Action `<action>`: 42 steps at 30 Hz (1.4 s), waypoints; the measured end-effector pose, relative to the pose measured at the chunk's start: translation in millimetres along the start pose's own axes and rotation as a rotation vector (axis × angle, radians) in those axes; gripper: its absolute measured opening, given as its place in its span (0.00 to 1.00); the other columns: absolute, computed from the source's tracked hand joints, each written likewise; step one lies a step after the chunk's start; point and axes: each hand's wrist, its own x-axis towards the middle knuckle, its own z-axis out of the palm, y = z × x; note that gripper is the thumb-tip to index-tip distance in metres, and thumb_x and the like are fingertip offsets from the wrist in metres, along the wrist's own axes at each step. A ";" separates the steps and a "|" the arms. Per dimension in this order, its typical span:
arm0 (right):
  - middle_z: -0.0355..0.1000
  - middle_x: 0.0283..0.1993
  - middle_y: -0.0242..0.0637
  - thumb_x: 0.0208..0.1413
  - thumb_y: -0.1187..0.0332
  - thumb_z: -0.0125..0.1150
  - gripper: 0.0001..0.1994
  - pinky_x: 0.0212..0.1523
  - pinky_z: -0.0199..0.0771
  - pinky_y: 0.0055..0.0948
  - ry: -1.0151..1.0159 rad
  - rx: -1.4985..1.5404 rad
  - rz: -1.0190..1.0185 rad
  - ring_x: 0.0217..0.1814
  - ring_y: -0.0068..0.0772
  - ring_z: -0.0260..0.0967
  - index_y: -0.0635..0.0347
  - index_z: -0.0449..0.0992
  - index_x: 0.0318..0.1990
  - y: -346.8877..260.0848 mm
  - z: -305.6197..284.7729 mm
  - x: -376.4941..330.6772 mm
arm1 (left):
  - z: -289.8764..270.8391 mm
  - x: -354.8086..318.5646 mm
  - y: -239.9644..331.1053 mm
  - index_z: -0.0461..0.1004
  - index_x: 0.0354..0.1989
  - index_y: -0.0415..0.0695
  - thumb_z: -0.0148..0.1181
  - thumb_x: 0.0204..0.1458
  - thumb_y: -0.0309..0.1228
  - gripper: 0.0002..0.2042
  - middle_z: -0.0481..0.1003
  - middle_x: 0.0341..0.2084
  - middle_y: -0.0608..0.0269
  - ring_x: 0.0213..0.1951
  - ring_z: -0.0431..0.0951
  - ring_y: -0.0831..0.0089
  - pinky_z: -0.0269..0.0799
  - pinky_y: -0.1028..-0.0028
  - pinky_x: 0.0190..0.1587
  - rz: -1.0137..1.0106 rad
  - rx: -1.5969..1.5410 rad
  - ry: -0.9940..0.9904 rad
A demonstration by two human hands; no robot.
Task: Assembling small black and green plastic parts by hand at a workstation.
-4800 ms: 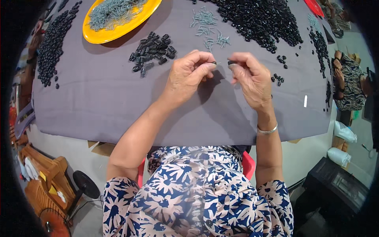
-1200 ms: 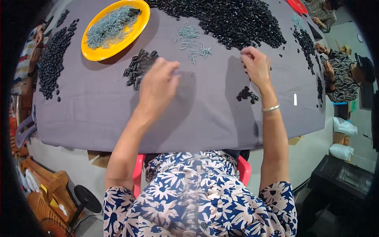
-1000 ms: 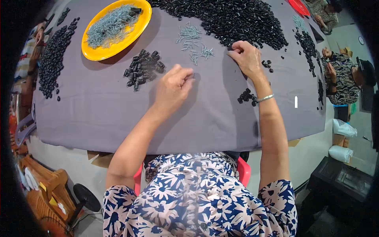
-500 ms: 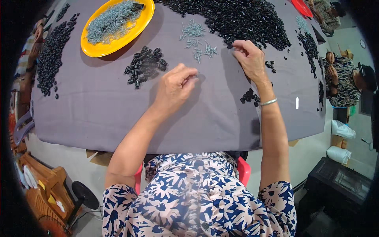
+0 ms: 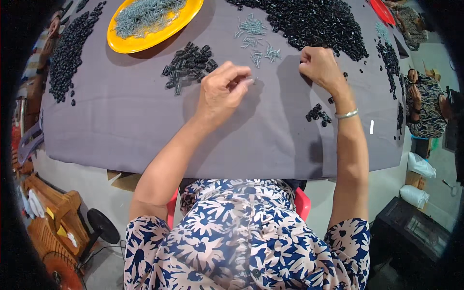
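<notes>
My left hand (image 5: 224, 92) is raised over the cloth in a pinch, and what looks like a small silver screw pokes out at its fingertips. To its left lies a group of short black cylindrical pieces (image 5: 191, 63). Beyond my hands are loose silver screws (image 5: 252, 29) in small clumps. Fingers curled under, my right hand (image 5: 321, 70) is at the near edge of a large heap of small black pieces (image 5: 314, 21); whatever it grips is hidden. A small cluster of black pieces (image 5: 317, 115) sits beside my right wrist.
A yellow plate (image 5: 128, 47) heaped with silver screws stands at the far left of the grey-clothed table (image 5: 241, 145). More black pieces (image 5: 70, 63) spread along the left side. On the right are further black pieces (image 5: 388, 60), a red plate (image 5: 383, 12) and other people (image 5: 427, 101).
The view has shifted slightly. My right hand has curled more tightly at the edge of the heap. My left hand keeps its pinch and stays over the same part of the table.
</notes>
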 end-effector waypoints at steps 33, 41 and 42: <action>0.66 0.29 0.41 0.48 0.77 0.59 0.04 0.34 0.70 0.39 -0.132 0.219 -0.440 0.33 0.47 0.68 0.65 0.71 0.32 -74.1 34.2 -4.0 | -15.3 13.0 -13.9 0.77 0.42 0.40 0.61 0.55 0.26 0.08 0.77 0.30 0.67 0.31 0.78 0.82 0.74 0.82 0.33 -0.415 -0.617 -0.080; 0.70 0.23 0.31 0.46 0.79 0.59 0.03 0.22 0.67 0.24 0.041 0.518 -0.194 0.22 0.23 0.67 0.65 0.73 0.30 -79.1 27.5 -28.3 | -13.9 10.2 -1.8 0.77 0.40 0.38 0.61 0.55 0.25 0.07 0.76 0.30 0.68 0.31 0.75 0.83 0.71 0.82 0.34 -0.429 -0.505 -0.113; 0.71 0.25 0.29 0.48 0.79 0.59 0.03 0.22 0.66 0.20 0.018 0.782 0.024 0.22 0.18 0.66 0.64 0.74 0.31 -82.3 27.0 -30.7 | -12.4 10.2 -2.1 0.77 0.40 0.38 0.61 0.55 0.26 0.07 0.76 0.29 0.68 0.31 0.75 0.83 0.71 0.82 0.34 -0.408 -0.498 -0.125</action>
